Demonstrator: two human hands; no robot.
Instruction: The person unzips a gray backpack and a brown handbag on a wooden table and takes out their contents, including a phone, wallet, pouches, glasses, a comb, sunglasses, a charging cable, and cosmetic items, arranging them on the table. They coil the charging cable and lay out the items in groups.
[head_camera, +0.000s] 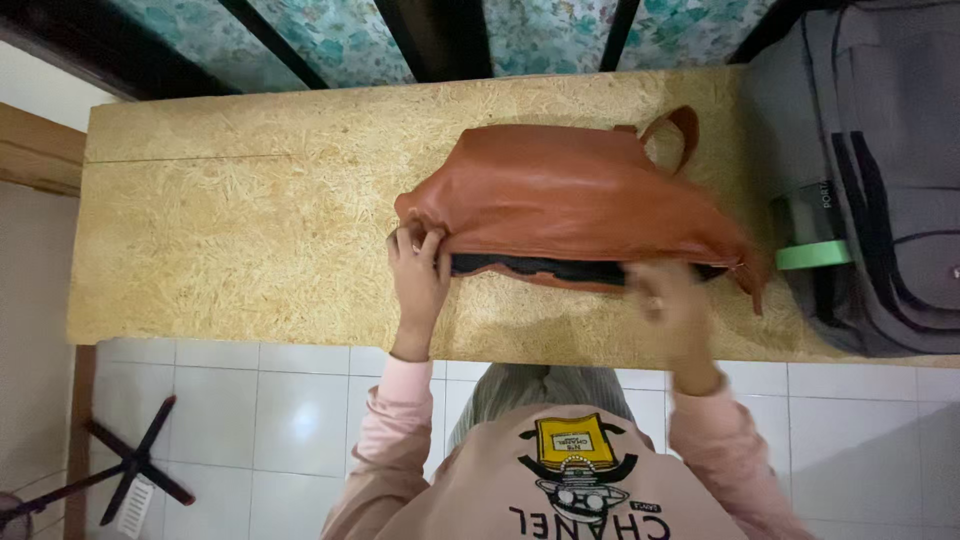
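Note:
A brown leather bag (570, 195) lies on a chipboard tabletop (250, 230), its opening toward me with a dark lining showing along the lower edge. My left hand (418, 275) pinches the bag's left corner at the rim. My right hand (672, 305) is blurred; its fingers sit at the bag's opening near the right end, and I cannot tell whether they grip it. A curved strap loop (676, 128) sticks up at the bag's far right.
A grey backpack (865, 170) with a green band rests on the table's right end, close to the bag. White floor tiles (280, 420) lie below the table edge, with a black folding stand (130, 465) at lower left. Dark bars and patterned fabric run behind the table.

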